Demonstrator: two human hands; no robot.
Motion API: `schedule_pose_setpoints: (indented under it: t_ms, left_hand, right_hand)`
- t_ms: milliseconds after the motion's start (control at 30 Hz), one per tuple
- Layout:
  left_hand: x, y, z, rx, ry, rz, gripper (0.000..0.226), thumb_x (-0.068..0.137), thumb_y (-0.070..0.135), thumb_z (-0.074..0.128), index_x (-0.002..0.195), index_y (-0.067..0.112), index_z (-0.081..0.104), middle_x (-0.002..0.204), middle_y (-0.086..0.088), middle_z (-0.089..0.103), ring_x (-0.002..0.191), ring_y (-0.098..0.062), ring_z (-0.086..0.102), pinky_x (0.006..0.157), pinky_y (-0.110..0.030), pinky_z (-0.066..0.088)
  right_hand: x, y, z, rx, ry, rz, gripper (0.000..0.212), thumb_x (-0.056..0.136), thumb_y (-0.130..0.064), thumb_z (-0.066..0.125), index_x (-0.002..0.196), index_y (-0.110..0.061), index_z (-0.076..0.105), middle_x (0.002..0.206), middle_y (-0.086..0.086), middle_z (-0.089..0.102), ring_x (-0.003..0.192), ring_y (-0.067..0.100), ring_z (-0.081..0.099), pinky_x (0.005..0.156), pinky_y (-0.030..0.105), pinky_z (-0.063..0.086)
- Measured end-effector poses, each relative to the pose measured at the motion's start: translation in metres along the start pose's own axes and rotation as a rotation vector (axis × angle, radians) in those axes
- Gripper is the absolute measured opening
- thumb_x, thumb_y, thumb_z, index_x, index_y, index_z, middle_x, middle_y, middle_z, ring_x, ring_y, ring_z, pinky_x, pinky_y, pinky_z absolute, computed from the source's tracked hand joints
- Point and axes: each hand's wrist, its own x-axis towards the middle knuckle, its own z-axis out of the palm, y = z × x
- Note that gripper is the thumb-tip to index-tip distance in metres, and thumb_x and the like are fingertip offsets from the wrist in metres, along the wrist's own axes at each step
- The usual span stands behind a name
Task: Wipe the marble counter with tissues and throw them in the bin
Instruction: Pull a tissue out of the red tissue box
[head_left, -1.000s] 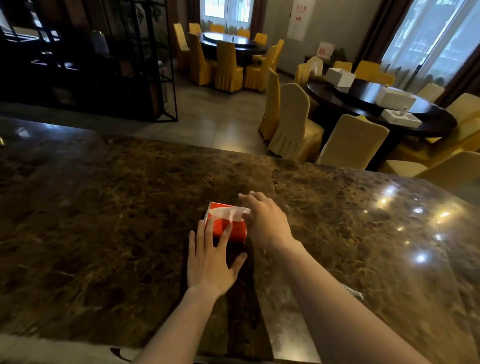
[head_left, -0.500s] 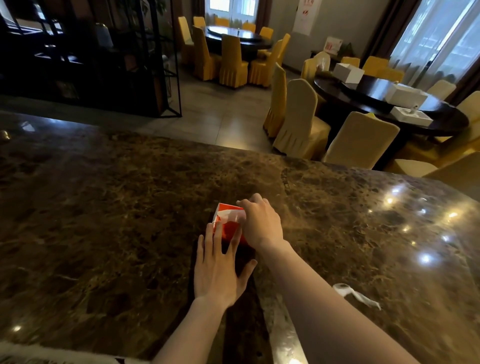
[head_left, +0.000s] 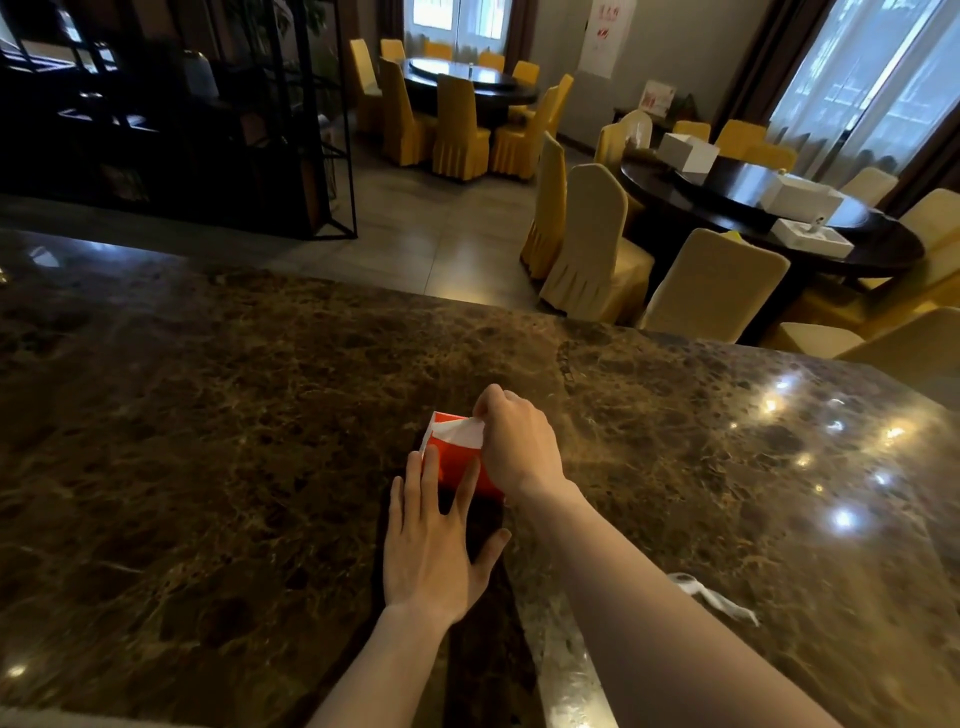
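Note:
A small red tissue box (head_left: 453, 457) stands on the dark brown marble counter (head_left: 208, 441), near its middle. White tissue (head_left: 460, 432) sticks out of the box top. My right hand (head_left: 519, 447) is over the box's right side, with finger and thumb pinched on that tissue. My left hand (head_left: 431, 540) lies flat with fingers spread, its fingertips pressed on the box's near side. No bin is in view.
A crumpled white scrap (head_left: 711, 597) lies on the counter right of my right forearm. Beyond the far counter edge are yellow-covered chairs (head_left: 592, 244), a round dark table (head_left: 769, 218) with white boxes, and a black metal shelf (head_left: 208, 114) at left.
My right hand has lifted slightly and closed its fingertips on the tissue, which now stands up more from the box. My left hand stays braced against the box.

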Motion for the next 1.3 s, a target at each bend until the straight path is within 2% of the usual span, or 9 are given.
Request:
schedule_pose_setpoints:
  t_ms: [133, 367, 567, 767, 867, 933, 1100, 1200, 1300]
  left_hand:
    - [0.001, -0.004, 0.000, -0.020, 0.012, 0.022, 0.090, 0.088, 0.086, 0.000, 0.156, 0.037, -0.033, 0.169, -0.016, -0.034, 0.154, -0.034, -0.035, 0.131, -0.054, -0.001]
    - [0.002, -0.002, -0.003, -0.006, -0.009, 0.024, 0.090, 0.089, 0.085, -0.001, 0.159, 0.036, -0.028, 0.168, -0.017, -0.034, 0.155, -0.036, -0.033, 0.130, -0.054, -0.004]
    - [0.007, 0.004, -0.008, 0.037, -0.059, 0.000, 0.090, 0.088, 0.084, -0.005, 0.159, 0.034, -0.027, 0.168, -0.018, -0.034, 0.155, -0.039, -0.031, 0.130, -0.056, -0.003]
    - [0.018, 0.005, -0.015, 0.061, -0.096, -0.001, 0.091, 0.091, 0.084, 0.011, 0.163, 0.034, -0.015, 0.172, -0.019, -0.024, 0.158, -0.039, -0.023, 0.130, -0.055, -0.002]
    - [0.024, 0.005, -0.021, 0.068, -0.128, -0.010, 0.089, 0.093, 0.082, 0.014, 0.166, 0.034, -0.007, 0.173, -0.017, -0.019, 0.159, -0.038, -0.021, 0.130, -0.055, -0.001]
    - [0.025, 0.007, -0.025, 0.068, -0.121, -0.023, 0.091, 0.092, 0.082, 0.013, 0.165, 0.033, -0.011, 0.173, -0.018, -0.021, 0.158, -0.039, -0.021, 0.130, -0.056, -0.003]
    - [0.010, 0.041, -0.029, -0.050, 0.047, 0.110, 0.090, 0.092, 0.078, 0.017, 0.164, 0.032, -0.011, 0.175, -0.014, -0.013, 0.160, -0.036, -0.018, 0.130, -0.051, -0.009]
    - [-0.007, 0.072, -0.017, -0.215, -0.032, 0.190, 0.085, 0.098, 0.074, 0.026, 0.166, 0.032, -0.001, 0.177, -0.005, -0.001, 0.162, -0.027, -0.010, 0.132, -0.047, 0.000]
    - [-0.025, 0.097, 0.002, -0.141, -0.062, 0.235, 0.080, 0.100, 0.071, 0.022, 0.167, 0.031, 0.002, 0.177, -0.004, 0.001, 0.162, -0.027, -0.010, 0.132, -0.048, -0.003]
  right_hand:
    - [0.003, 0.002, -0.005, 0.038, 0.100, 0.027, 0.022, 0.092, -0.004, 0.067, 0.111, -0.015, 0.062, 0.112, 0.005, 0.068, 0.097, 0.023, 0.063, 0.075, 0.031, 0.053]
    - [0.015, 0.003, -0.029, 0.151, 0.292, 0.063, 0.026, 0.093, 0.000, 0.067, 0.114, -0.014, 0.061, 0.113, 0.004, 0.065, 0.097, 0.019, 0.061, 0.081, 0.038, 0.059]
    - [0.004, 0.012, -0.050, 0.217, 0.314, 0.021, 0.030, 0.097, -0.006, 0.062, 0.126, -0.014, 0.064, 0.122, 0.003, 0.059, 0.099, 0.010, 0.055, 0.085, 0.027, 0.055]
    - [-0.020, 0.031, -0.076, 0.222, 0.275, 0.027, 0.038, 0.091, -0.014, 0.074, 0.128, -0.017, 0.067, 0.117, 0.001, 0.056, 0.107, 0.017, 0.057, 0.090, 0.033, 0.056]
    - [-0.036, 0.052, -0.093, 0.147, 0.270, 0.017, 0.037, 0.082, -0.005, 0.081, 0.116, -0.019, 0.074, 0.103, -0.003, 0.059, 0.097, 0.017, 0.057, 0.076, 0.026, 0.048]
    - [-0.050, 0.069, -0.105, 0.123, 0.308, 0.025, 0.026, 0.083, -0.006, 0.080, 0.104, -0.019, 0.078, 0.092, -0.005, 0.058, 0.084, 0.015, 0.055, 0.065, 0.024, 0.040]
    - [-0.097, 0.121, -0.124, 0.072, 0.377, 0.185, 0.015, 0.085, -0.007, 0.070, 0.095, -0.018, 0.072, 0.088, -0.001, 0.056, 0.076, 0.021, 0.055, 0.061, 0.035, 0.044]
    - [-0.129, 0.155, -0.130, 0.032, 0.333, 0.352, 0.011, 0.086, -0.011, 0.069, 0.091, -0.020, 0.070, 0.083, 0.000, 0.066, 0.079, 0.025, 0.063, 0.061, 0.034, 0.044]
    - [-0.162, 0.181, -0.136, -0.040, 0.360, 0.489, 0.010, 0.085, -0.015, 0.070, 0.093, -0.021, 0.072, 0.086, 0.000, 0.071, 0.083, 0.026, 0.067, 0.070, 0.042, 0.054]
